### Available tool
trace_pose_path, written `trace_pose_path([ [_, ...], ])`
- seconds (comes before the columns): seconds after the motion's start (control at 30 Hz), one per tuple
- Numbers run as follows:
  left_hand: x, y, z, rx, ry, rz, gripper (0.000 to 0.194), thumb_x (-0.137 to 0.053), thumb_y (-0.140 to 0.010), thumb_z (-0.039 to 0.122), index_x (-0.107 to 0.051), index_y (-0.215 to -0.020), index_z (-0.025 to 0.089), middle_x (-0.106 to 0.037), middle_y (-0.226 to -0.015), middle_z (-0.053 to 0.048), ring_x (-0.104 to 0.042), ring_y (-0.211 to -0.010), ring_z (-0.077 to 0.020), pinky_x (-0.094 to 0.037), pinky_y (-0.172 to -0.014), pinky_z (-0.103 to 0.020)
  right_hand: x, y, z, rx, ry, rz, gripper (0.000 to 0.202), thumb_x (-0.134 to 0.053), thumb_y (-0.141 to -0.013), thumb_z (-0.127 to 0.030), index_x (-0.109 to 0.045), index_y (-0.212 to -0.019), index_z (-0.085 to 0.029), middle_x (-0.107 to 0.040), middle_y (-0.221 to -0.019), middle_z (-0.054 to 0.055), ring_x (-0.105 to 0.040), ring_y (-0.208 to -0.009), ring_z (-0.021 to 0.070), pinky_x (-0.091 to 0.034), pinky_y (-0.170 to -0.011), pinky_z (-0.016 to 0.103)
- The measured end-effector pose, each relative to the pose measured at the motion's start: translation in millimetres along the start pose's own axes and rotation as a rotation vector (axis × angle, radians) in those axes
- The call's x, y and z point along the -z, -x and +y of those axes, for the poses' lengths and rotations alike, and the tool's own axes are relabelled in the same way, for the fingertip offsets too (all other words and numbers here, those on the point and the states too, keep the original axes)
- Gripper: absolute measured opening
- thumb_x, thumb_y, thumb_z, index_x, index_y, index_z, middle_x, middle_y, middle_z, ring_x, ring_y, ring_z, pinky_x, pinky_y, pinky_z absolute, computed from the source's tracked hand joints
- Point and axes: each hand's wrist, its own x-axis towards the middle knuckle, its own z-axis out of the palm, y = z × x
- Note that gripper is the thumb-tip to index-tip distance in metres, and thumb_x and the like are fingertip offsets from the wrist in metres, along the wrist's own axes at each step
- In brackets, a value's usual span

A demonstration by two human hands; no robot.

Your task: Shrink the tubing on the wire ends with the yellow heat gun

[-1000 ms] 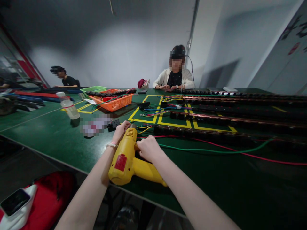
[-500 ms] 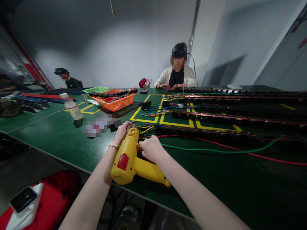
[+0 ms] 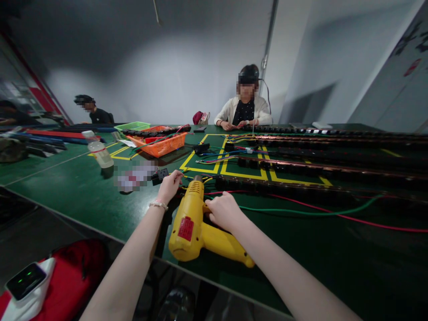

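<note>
Heat gun: yellow, smooth moulded plastic, lower centre of the frame; its red label is too blurred to read.
My right hand: curled round the trigger area, fingertips hidden.
My left hand: bent toward a pinch near mid-frame; whether it grips anything, I cannot tell.
Yellow wire: thin, partly behind the nozzle.
Dark strips: long, ridged, cut off at right.
</note>
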Motion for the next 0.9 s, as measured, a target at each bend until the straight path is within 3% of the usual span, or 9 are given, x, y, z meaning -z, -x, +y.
trace_pose_path([
  [0.33, 5.0, 3.1, 11.2, 0.044, -0.035, -0.012, 0.021, -0.041, -0.089, 0.032, -0.06, -0.093, 0.022, -0.065, -0.069, -0.001, -0.06, -0.065, -0.0155, -0.04, -0.061, -0.024, -0.3, 18.9, 15.6, -0.049, 0.01, 0.004, 0.03, -0.053, -0.089, -0.041, -0.059, -0.104, -0.015, -0.062, -0.099, 0.004, -0.06, -0.09, 0.0159, -0.048, -0.086, 0.041],
  [0.57, 8.2, 5.1, 21.7, 0.114, -0.169, -0.023, 0.02, -0.042, -0.091, 0.032, -0.061, -0.096, 0.026, -0.068, -0.074, 0.0, -0.063, -0.069, -0.0171, -0.035, -0.055, -0.023, -0.8, 19.6, 15.4, -0.05, 0.022, 0.009, 0.03, -0.053, -0.089, -0.041, -0.059, -0.104, -0.015, -0.062, -0.099, 0.004, -0.06, -0.09, 0.0159, -0.048, -0.085, 0.041],
  [0.9, 2.0, 1.5, 11.8, -0.078, -0.173, 0.084, 0.019, -0.045, -0.09, 0.028, -0.062, -0.089, 0.022, -0.063, -0.096, -0.005, -0.06, -0.084, -0.0182, -0.045, -0.07, -0.027, -3.2, -0.6, -3.2, -0.003, 0.024, 0.01, 0.03, -0.054, -0.089, -0.04, -0.058, -0.106, -0.015, -0.061, -0.105, 0.005, -0.059, -0.094, 0.0167, -0.048, -0.085, 0.041],
])
